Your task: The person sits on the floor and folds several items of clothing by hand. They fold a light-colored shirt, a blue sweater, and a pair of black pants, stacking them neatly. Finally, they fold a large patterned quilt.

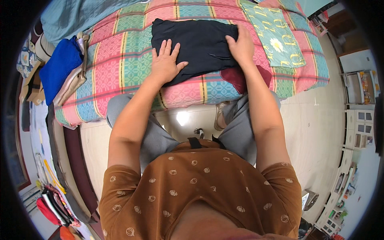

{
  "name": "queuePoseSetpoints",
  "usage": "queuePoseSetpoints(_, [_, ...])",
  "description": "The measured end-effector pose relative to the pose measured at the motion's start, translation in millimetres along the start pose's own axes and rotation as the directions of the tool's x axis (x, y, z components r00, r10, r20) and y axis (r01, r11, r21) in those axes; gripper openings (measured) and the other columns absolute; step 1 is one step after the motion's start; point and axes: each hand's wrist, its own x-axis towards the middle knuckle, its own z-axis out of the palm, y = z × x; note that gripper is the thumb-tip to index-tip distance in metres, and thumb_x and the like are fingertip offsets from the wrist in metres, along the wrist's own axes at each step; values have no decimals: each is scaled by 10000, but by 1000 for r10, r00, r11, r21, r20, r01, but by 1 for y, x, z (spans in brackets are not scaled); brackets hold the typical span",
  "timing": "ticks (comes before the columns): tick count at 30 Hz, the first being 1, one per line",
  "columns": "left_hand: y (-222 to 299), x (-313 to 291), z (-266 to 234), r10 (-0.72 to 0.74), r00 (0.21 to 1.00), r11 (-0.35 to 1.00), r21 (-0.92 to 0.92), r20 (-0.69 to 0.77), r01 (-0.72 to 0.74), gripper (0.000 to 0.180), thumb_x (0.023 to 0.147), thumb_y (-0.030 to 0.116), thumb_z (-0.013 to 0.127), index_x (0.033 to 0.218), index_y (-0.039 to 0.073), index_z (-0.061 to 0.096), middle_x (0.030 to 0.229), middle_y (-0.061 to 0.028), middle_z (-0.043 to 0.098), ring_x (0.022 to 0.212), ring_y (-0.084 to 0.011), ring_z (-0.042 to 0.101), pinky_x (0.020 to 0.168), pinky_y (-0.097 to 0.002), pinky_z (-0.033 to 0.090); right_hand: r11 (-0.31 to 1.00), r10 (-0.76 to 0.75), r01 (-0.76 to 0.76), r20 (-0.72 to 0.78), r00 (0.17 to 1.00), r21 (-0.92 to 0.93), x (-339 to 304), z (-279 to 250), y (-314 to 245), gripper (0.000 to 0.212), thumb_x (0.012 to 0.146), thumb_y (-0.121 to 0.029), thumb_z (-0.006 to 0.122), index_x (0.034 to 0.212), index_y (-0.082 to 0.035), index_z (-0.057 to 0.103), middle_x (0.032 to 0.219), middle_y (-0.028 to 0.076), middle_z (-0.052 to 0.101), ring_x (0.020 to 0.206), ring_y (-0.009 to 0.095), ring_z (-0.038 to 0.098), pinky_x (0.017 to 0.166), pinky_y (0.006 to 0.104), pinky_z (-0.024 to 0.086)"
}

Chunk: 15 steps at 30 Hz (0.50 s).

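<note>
A black folded garment [200, 44] lies flat on the bed, on a plaid cover [108, 76] of pink, green, blue and yellow. My left hand [165, 63] rests on the garment's left part, palm down with the fingers spread. At its right edge, my right hand [242, 47] is laid along the side, thumb apart on top and fingers stretched toward the far corner; part of the fingers is hard to see. Under and beside my right forearm a dark red cloth [236, 78] shows, partly hidden by the arm.
Right of the garment lies a green cloth [276, 40] with a daisy. Blue folded fabric [62, 68] sits on beige fabric at the bed's left, beside a cardboard box [34, 86]. Grey-blue fabric [76, 18] covers the far left. White cabinets [362, 124] line the right side.
</note>
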Motion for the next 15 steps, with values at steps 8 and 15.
queuePoseSetpoints(8, [3,-5,24,-16,999,999,-41,-39,14,993,830,760,524,1563,134,285,1635,-211,148,1529,-341,84,1158,-641,134,938,-122,233,385,915,-257,-37,36,2,685,904,-613,544,1476,-247,457,1598,39,324,1490,283,240,1152,636,170])
queuePoseSetpoints(15, [3,1,14,-33,993,987,-158,-114,14,870,862,663,575,1503,100,402,1595,-205,273,1507,-346,179,1165,-616,144,955,-111,193,334,936,-223,-33,34,3,690,913,-617,524,1477,-226,453,1599,61,320,1491,289,241,1147,664,132])
